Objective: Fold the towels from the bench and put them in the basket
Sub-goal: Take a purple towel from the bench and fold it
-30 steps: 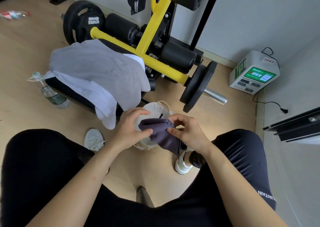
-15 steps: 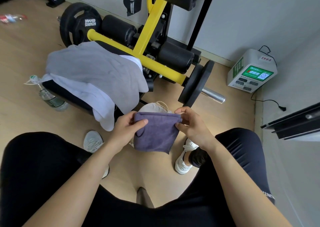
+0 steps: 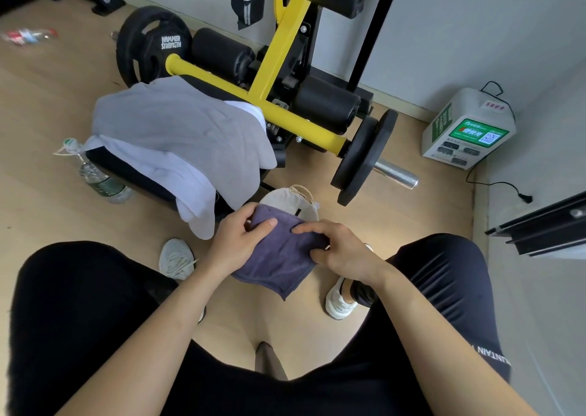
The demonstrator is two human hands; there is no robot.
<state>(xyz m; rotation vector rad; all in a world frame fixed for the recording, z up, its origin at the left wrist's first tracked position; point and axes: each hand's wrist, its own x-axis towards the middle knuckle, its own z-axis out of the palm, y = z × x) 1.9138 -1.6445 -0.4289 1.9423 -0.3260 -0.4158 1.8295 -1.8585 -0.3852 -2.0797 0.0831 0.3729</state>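
A small purple towel (image 3: 280,258) hangs folded between my hands above the floor. My left hand (image 3: 241,241) grips its upper left corner, thumb on top. My right hand (image 3: 342,249) pinches its right edge. Just behind the towel, a white basket (image 3: 285,197) with a rope handle stands on the floor, its front half hidden by the towel. A grey towel (image 3: 177,124) lies spread over the black bench (image 3: 133,174), on top of a white towel (image 3: 152,162) that droops off the bench's near edge.
A yellow-framed weight machine (image 3: 279,76) with black plates and pads stands behind the bench. A water bottle (image 3: 98,178) stands on the floor at the left. A white charging box (image 3: 466,130) sits by the right wall. My knees and shoes flank the basket.
The purple towel went from bunched, to held up by its top corners, to lowered and drawn closer. My right hand has shifted from the top corner onto the right edge.
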